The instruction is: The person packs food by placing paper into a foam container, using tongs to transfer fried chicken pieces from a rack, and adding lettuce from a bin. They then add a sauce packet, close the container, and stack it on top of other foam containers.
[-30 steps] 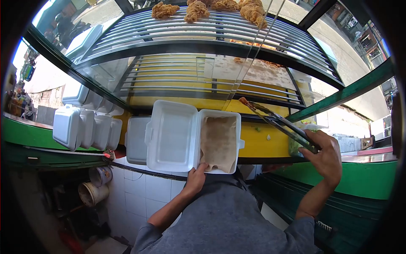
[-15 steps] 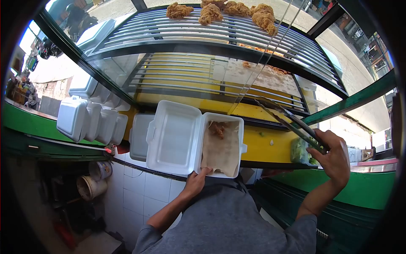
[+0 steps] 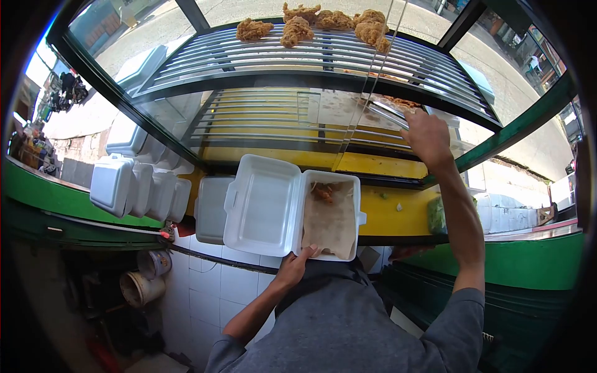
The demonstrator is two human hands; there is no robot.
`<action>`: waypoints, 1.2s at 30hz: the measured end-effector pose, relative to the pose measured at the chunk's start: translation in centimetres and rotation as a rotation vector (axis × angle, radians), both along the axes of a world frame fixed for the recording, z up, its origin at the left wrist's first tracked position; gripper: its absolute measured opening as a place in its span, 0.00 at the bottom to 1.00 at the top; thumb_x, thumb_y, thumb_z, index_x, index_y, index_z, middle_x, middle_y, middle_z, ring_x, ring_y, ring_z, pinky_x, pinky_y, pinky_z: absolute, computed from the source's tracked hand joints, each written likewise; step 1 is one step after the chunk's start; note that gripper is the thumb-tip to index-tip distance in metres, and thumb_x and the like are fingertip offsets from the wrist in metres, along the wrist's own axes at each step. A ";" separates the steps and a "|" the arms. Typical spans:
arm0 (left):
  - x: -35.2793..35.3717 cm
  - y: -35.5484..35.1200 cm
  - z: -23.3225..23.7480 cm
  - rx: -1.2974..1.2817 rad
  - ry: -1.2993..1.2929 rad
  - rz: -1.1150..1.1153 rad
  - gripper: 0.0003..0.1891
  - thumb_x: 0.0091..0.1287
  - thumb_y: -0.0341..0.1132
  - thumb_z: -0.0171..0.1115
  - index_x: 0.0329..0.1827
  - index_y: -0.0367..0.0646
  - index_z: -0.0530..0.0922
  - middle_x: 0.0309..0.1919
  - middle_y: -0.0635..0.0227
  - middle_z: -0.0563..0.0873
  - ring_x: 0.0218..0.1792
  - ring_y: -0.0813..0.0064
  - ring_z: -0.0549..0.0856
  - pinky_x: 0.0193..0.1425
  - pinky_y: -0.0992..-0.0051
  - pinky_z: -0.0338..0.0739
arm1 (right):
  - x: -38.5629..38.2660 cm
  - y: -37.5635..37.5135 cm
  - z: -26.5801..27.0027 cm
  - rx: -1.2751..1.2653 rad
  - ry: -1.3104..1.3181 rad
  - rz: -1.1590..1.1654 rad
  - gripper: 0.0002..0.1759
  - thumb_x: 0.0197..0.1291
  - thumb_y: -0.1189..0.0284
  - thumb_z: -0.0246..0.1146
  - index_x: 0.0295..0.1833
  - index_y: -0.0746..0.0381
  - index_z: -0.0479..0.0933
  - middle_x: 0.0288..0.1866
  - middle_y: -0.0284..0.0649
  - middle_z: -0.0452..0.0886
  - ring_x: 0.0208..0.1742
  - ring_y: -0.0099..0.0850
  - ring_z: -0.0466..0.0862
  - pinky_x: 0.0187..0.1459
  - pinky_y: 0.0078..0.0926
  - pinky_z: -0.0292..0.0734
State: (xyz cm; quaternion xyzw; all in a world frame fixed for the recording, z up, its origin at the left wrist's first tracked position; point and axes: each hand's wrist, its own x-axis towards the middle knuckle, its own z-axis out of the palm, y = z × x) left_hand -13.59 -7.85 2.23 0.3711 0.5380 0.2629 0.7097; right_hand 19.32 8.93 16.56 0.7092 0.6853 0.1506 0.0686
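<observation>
My left hand [image 3: 295, 266] grips the near edge of an open white foam takeaway box [image 3: 264, 205], thumb over the rim. Brown paper [image 3: 328, 230] lines the box's right half, and a small reddish-brown piece of food [image 3: 323, 193] lies near its far end. Farther forward, my right hand [image 3: 429, 138] is closed around metal tongs [image 3: 388, 113]. Their tips reach into the display case above the lower shelf, beside reddish-brown fried pieces [image 3: 403, 102] on a pale, greasy sheet. The glass edge partly crosses the tips.
Several fried chicken pieces [image 3: 334, 20] rest on the upper rack [image 3: 261, 51]. Closed foam boxes [image 3: 112, 181] stand in a row at the left. A tub of green vegetables [image 3: 437, 217] sits on the yellow counter [image 3: 398, 224], partly behind my right arm. Dark frame bars [image 3: 311, 79] surround the case.
My right hand has moved forward and left with the tongs, from above the vegetable tub into the case's lower level. My left hand keeps its hold on the box.
</observation>
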 end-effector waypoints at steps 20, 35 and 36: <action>1.0 0.2 0.1 -0.016 -0.026 -0.089 0.24 0.73 0.48 0.54 0.50 0.29 0.79 0.44 0.63 0.83 0.49 0.74 0.78 0.58 0.75 0.70 | -2.3 -16.7 10.2 -0.299 0.561 -0.013 0.24 0.46 0.65 0.74 0.50 0.58 0.81 0.31 0.42 0.78 0.33 0.44 0.81 0.36 0.41 0.74; -1.0 -2.7 -1.1 0.085 -0.068 0.169 0.21 0.72 0.46 0.55 0.45 0.31 0.80 0.38 0.66 0.81 0.43 0.77 0.77 0.52 0.75 0.72 | -5.4 8.7 -2.8 0.269 0.015 0.132 0.24 0.61 0.61 0.61 0.60 0.61 0.75 0.57 0.49 0.78 0.61 0.47 0.76 0.61 0.44 0.71; -1.2 -2.8 -0.7 0.060 -0.046 0.154 0.21 0.72 0.46 0.55 0.46 0.31 0.79 0.39 0.66 0.82 0.44 0.77 0.78 0.52 0.75 0.72 | -5.6 10.6 -4.1 0.340 0.039 0.146 0.23 0.62 0.62 0.59 0.60 0.62 0.75 0.60 0.49 0.77 0.65 0.48 0.74 0.65 0.46 0.67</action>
